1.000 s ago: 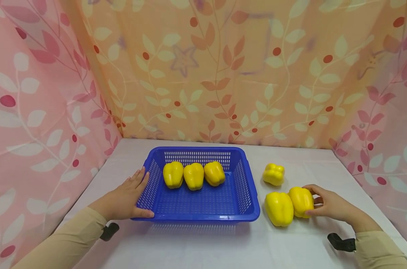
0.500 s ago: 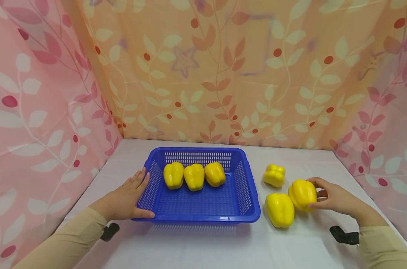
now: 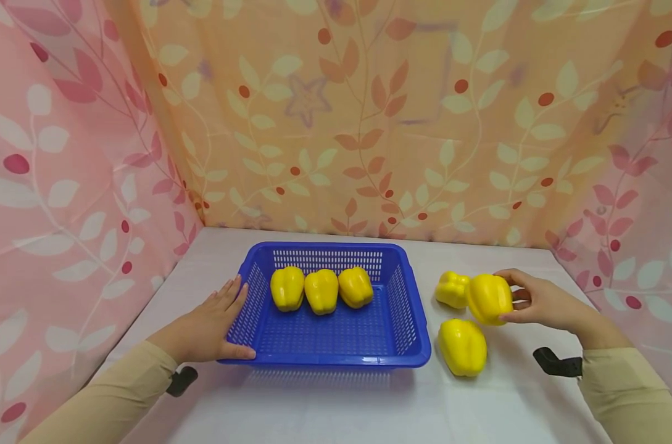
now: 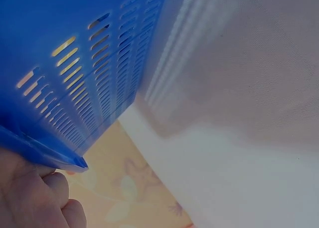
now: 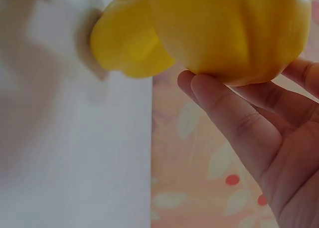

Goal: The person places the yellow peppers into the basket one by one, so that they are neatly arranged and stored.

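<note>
My right hand [image 3: 541, 302] grips a yellow bell pepper [image 3: 489, 299] between thumb and fingers, lifted over the table to the right of the blue basket [image 3: 324, 359]. In the right wrist view the held bell pepper [image 5: 229, 33] fills the top, and the thumb lies against its underside. Behind it in that view is another bell pepper [image 5: 127, 38]. At the basket's left rim lies my left hand [image 3: 208, 327], fingers straight and spread, thumb along the front corner. Three yellow bell peppers, the middle one [image 3: 321, 291] among them, sit in a row inside the basket.
Two yellow bell peppers stand on the white table right of the basket: a farther bell pepper [image 3: 452, 290], overlapped by the held one, and a nearer bell pepper [image 3: 462, 347]. Floral curtains [image 3: 336, 123] enclose the table at the back and both sides.
My right hand has raised the bell pepper off the table and carried it farther back and slightly left, away from the nearer one. The left hand and basket stay as they were.
</note>
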The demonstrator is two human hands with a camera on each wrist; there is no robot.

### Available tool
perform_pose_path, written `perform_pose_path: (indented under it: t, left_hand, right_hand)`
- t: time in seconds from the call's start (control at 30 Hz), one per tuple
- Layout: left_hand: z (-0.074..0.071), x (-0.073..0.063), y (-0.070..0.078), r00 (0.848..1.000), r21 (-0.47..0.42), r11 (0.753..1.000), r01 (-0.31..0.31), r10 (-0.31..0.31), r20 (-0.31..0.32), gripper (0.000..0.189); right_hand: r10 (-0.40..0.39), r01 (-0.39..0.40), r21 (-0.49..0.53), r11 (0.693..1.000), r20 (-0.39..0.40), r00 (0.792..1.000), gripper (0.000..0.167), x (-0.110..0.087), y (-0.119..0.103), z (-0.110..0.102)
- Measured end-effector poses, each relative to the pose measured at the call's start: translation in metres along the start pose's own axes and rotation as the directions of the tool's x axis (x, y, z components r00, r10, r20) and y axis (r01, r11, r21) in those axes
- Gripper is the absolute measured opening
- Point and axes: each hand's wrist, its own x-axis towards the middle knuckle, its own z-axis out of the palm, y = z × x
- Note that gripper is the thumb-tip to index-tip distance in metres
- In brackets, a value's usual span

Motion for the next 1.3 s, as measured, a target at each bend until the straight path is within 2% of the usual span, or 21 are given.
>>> perform_pose_path:
  t: [0.4, 0.57, 0.7, 0.87, 1.17, 1.3]
  left_hand:
    - [0.0, 0.0, 0.001, 0.999, 0.013, 1.0, -0.021, 0.021, -0.03, 0.125]
    - [-0.002, 0.0, 0.001, 0.999, 0.014, 0.999, -0.035, 0.036, -0.039, 0.125]
    - [-0.002, 0.0, 0.002, 0.999, 0.013, 1.0, -0.028, 0.028, -0.037, 0.125]
    - [-0.001, -0.001, 0.002, 0.999, 0.013, 1.0, -0.016, 0.016, -0.028, 0.125]
    - [-0.004, -0.002, 0.004, 1.0, -0.009, 1.0, -0.002, 0.002, -0.002, 0.122]
    - [-0.004, -0.002, 0.003, 1.0, -0.01, 1.0, 0.002, -0.002, 0.006, 0.122]
  right_hand:
    - [-0.108, 0.108, 0.015, 0.994, 0.028, 0.994, 0.07, 0.036, -0.042, -0.005]
    - [-0.114, 0.115, -0.016, 0.993, 0.032, 0.993, 0.075, 0.051, -0.057, -0.004]
    - [-0.13, 0.129, 0.021, 0.991, 0.051, 0.99, 0.075, 0.064, -0.069, -0.002]
    - [-0.199, 0.192, 0.095, 0.977, 0.071, 0.977, 0.069, 0.079, -0.086, 0.005]
    - [-0.294, 0.276, 0.146, 0.95, 0.123, 0.948, 0.071, 0.101, -0.109, 0.022]
    - [-0.3, 0.277, 0.154, 0.948, 0.155, 0.941, 0.071, 0.108, -0.117, 0.03]
